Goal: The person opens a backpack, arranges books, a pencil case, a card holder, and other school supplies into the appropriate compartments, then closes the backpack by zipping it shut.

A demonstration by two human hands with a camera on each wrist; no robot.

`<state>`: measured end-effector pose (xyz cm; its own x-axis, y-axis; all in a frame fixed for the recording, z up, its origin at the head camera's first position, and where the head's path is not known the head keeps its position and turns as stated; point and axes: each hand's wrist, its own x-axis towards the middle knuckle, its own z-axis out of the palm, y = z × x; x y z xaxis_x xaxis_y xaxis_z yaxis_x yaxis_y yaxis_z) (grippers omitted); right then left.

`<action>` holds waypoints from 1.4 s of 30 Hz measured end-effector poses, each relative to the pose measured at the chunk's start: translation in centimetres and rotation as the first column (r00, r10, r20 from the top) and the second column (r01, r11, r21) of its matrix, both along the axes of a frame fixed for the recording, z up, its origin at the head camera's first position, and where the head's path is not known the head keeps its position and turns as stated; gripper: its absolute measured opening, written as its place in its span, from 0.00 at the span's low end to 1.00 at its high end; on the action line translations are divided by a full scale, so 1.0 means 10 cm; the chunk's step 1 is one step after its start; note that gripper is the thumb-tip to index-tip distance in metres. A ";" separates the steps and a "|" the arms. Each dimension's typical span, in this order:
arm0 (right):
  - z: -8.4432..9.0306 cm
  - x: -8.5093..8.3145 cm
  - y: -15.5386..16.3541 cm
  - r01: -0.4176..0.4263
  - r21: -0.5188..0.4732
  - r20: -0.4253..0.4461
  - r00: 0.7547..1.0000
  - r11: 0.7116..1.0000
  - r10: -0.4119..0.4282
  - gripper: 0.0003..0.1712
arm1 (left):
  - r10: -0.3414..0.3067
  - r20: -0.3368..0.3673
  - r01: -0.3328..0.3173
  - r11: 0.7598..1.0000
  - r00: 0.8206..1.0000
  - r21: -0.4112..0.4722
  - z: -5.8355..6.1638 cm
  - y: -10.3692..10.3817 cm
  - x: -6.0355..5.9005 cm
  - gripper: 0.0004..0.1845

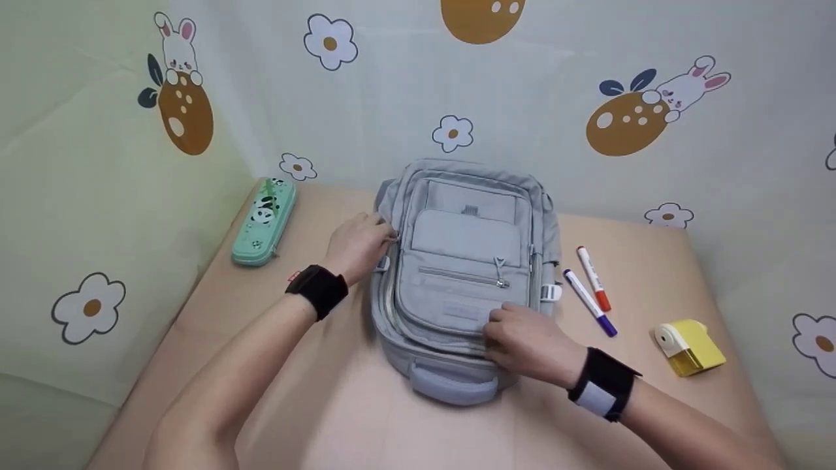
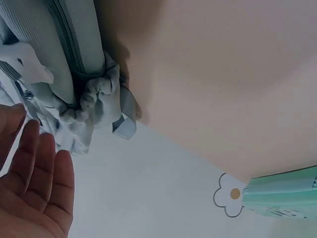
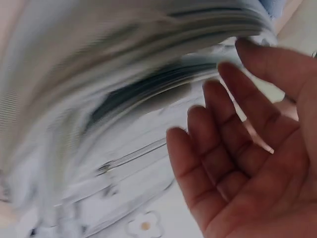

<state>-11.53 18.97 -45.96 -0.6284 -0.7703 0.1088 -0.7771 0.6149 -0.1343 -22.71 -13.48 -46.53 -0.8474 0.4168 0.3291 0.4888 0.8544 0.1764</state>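
Note:
A grey backpack lies on its back on the table, its carry handle toward me. Along the near and left edges its main zipper is parted, and a dark gap shows behind the front panel in the right wrist view. My left hand is at the bag's left side, thumb and forefinger pinching the zipper pull there. At the near right corner, my right hand grips the edge of the backpack between thumb and forefinger; its other fingers are loosely bent over the front panel.
A mint-green panda pencil case lies at the far left. Right of the bag are a red-capped marker and a blue-capped marker. A yellow and white pencil sharpener sits farther right. Patterned cloth walls border the table.

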 end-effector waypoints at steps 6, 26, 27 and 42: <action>-0.08 0.00 0.27 0.021 -0.004 0.076 0.997 1.000 -0.020 0.08 | -0.335 -0.026 0.336 0.941 0.942 0.044 -0.02 0.03 0.39 0.03; -0.34 -0.03 0.48 0.073 -0.160 0.012 0.997 0.984 -0.072 0.20 | -0.454 0.042 0.454 0.891 0.890 0.014 -0.26 -0.01 0.78 0.03; -0.34 -0.04 0.48 0.087 -0.168 0.008 0.996 0.982 -0.087 0.23 | -0.444 0.047 0.443 0.896 0.895 0.029 -0.25 -0.01 0.78 0.03; -0.37 -0.31 0.62 0.162 -0.298 -0.022 0.984 0.941 -0.177 0.46 | -0.252 0.054 0.221 0.919 0.966 0.328 0.12 0.12 0.60 0.03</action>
<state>-14.65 25.15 -49.69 -0.7355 -0.5822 0.3467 -0.6746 0.6770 -0.2942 -16.76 -12.31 -45.29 -0.7700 0.4961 0.4012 0.6379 0.6080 0.4727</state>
